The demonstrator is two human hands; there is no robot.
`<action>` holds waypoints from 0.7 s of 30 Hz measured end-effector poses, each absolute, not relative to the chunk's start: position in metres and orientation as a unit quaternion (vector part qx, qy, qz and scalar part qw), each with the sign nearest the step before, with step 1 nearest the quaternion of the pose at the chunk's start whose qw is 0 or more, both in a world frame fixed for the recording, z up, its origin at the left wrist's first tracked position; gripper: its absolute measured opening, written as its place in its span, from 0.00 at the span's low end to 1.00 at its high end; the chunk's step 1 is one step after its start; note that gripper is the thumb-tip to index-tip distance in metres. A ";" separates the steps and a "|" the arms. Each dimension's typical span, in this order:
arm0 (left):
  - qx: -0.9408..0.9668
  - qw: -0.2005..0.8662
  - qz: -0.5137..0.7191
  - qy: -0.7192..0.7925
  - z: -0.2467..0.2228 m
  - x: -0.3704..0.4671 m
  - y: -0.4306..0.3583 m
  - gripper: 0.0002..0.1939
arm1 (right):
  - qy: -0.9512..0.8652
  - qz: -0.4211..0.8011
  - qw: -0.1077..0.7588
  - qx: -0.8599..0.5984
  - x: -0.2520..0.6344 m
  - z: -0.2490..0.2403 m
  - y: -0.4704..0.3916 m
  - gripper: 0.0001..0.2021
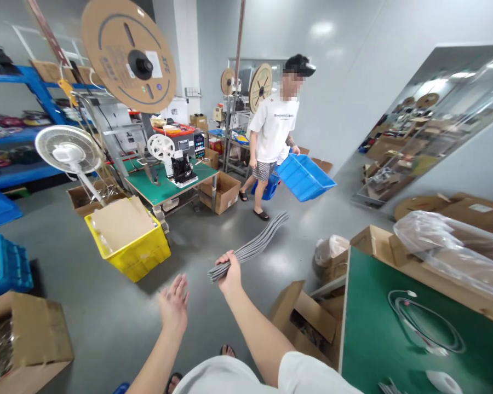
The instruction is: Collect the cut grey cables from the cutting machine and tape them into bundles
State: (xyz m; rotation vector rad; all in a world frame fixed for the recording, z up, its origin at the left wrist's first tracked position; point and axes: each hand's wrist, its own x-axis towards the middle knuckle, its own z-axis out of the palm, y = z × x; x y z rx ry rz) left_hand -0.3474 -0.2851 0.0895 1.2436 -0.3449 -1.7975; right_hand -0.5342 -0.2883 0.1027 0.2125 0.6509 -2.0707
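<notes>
A bundle of grey cables (257,246) hangs in the air over the floor in the middle of the head view. My right hand (230,273) is closed around the bundle near its left end, and the long free part stretches up and to the right. To the left of it, my left hand (175,303) is held up with its fingers spread, touching nothing.
Ahead, a person (274,126) holds a blue crate (306,178). A yellow crate (133,254) and a green bench (168,189) with a machine stand ahead left. Cardboard boxes (36,334) flank me. At right, a green table (370,317) bears a coiled cable (425,328).
</notes>
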 end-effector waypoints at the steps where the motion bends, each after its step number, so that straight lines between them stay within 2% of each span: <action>1: 0.496 0.449 -0.730 -0.143 0.103 -0.363 -0.286 0.30 | 0.280 -0.835 0.468 0.069 -0.517 0.103 -0.287 0.11; 5: 0.446 0.459 -0.750 -0.168 0.147 -0.416 -0.289 0.31 | 0.324 -0.781 0.531 0.053 -0.481 0.114 -0.273 0.11; 7: 0.423 0.459 -0.761 -0.175 0.149 -0.423 -0.296 0.29 | 0.306 -0.808 0.499 0.068 -0.490 0.120 -0.273 0.11; 9: 0.391 0.454 -0.776 -0.199 0.138 -0.412 -0.301 0.26 | 0.268 -0.818 0.500 0.100 -0.508 0.115 -0.281 0.09; 13: 0.400 0.469 -0.737 -0.278 0.109 -0.350 -0.285 0.26 | 0.199 -0.758 0.591 0.191 -0.528 0.089 -0.283 0.08; 16: 0.482 0.483 -0.692 -0.237 0.087 -0.296 -0.261 0.27 | 0.202 -0.705 0.635 0.241 -0.529 0.068 -0.270 0.08; 21: 0.583 0.485 -0.630 -0.166 0.059 -0.229 -0.234 0.27 | 0.193 -0.667 0.653 0.303 -0.536 0.036 -0.252 0.08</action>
